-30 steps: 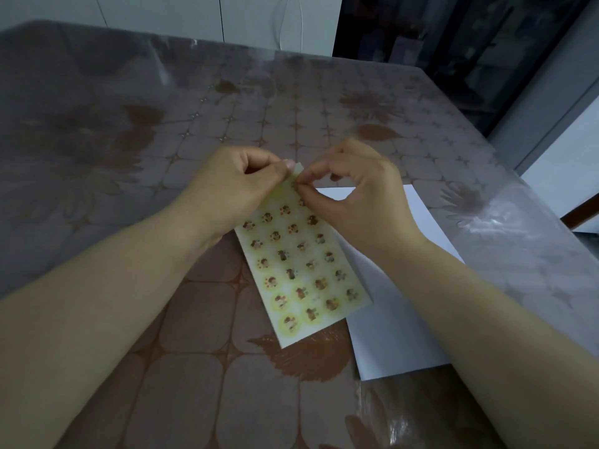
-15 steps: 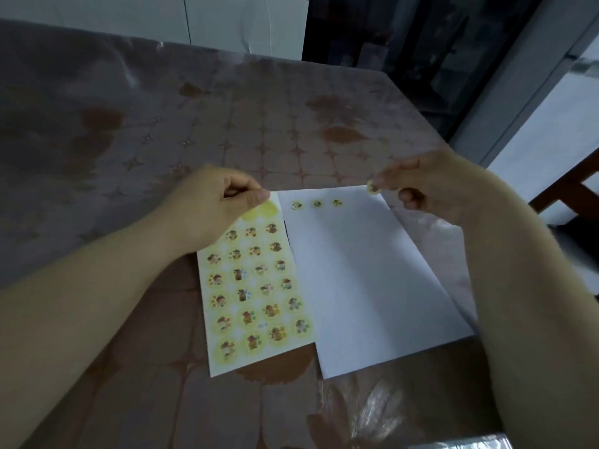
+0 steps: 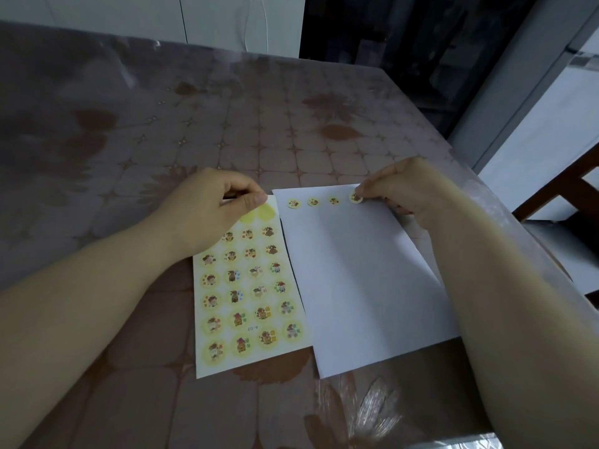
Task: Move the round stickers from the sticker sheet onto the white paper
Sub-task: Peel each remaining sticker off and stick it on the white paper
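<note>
The pale rectangular sticker sheet (image 3: 249, 296) lay beside the white paper (image 3: 366, 280), its far corner pinched by the left hand (image 3: 207, 212), while the right hand (image 3: 408, 189) pinched a round yellow sticker (image 3: 355, 198) against the paper's far edge beside three others (image 3: 313, 201).

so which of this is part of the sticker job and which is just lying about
In the job: yellow sticker sheet, held by the left hand; white paper sheet; three round cartoon stickers stuck along its top; a fourth round sticker pinched by the right hand.
Just lying about: brown patterned tablecloth; dark wooden chair.
</note>
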The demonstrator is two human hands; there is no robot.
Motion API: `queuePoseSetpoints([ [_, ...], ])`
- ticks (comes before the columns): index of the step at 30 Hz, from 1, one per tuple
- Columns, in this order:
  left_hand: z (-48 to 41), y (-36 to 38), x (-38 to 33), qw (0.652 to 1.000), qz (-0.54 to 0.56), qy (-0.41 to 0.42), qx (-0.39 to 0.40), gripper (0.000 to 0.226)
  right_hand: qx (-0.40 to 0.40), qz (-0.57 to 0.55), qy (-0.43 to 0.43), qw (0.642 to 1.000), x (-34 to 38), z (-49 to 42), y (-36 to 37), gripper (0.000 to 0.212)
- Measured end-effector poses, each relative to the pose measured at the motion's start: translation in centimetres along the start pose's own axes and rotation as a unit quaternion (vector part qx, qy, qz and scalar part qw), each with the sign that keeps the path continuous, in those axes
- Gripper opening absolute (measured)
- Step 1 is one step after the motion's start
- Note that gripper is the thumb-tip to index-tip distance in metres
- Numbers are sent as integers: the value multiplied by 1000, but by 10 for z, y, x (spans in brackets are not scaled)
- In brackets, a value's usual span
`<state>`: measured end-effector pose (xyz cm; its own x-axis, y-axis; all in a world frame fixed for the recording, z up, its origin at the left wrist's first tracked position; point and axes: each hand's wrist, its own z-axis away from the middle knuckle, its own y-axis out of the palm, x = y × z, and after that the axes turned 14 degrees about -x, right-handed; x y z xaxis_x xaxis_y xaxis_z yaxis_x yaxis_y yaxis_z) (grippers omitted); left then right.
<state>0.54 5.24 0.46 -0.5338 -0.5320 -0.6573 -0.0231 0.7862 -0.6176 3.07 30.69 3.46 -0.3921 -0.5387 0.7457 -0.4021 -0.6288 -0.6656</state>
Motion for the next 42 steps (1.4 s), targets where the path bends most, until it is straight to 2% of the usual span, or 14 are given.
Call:
queuePoseSetpoints([
  [10, -1, -2, 4, 1000, 1, 2, -17, 16, -21, 17, -25, 999, 3, 4, 4, 19],
  [15, 0, -3, 1, 1000, 10, -3, -22, 17, -13, 69, -31, 997, 4, 1, 3, 46],
  [17, 1, -3, -2, 1000, 19, -12, -21, 14, -15, 83, -53, 995, 5, 4, 3, 39],
  [20, 1, -5, -4, 996, 66, -57, -28, 13, -37, 50, -153, 986, 19, 20, 10, 15],
  [22, 1, -6, -5, 991, 94, -82, -38, 12, 11, 0, -206, 978, 34, 40, 18, 21],
  [25, 0, -7, -6, 986, 118, -100, -65, 13, 151, -36, -241, 958, 45, 67, 33, 19],
  [28, -1, -8, -7, 980, 137, -112, -88, 10, 185, -113, -256, 942, 42, 73, 43, 23],
  [29, -1, -9, -8, 973, 160, -129, -103, 4, 184, -144, -251, 939, 41, 73, 45, 23],
  [30, -2, -9, -9, 960, 196, -155, -128, 12, 183, -177, -240, 937, 41, 71, 46, 23],
  [33, -5, -15, -14, 895, 302, -274, -179, 54, 163, -264, -200, 929, 41, 66, 45, 24],
  [35, -4, -19, -18, 846, 374, -360, -124, 69, 140, -311, -186, 921, 41, 64, 44, 24],
  [37, 0, -21, -23, 805, 431, -405, -37, 52, 121, -340, -186, 914, 41, 65, 44, 25],
  [39, 3, -19, -26, 801, 450, -394, 13, 35, 106, -349, -196, 910, 41, 67, 47, 26],
  [42, 4, -18, -26, 823, 437, -362, 10, 36, 90, -346, -211, 910, 40, 67, 50, 25],
])
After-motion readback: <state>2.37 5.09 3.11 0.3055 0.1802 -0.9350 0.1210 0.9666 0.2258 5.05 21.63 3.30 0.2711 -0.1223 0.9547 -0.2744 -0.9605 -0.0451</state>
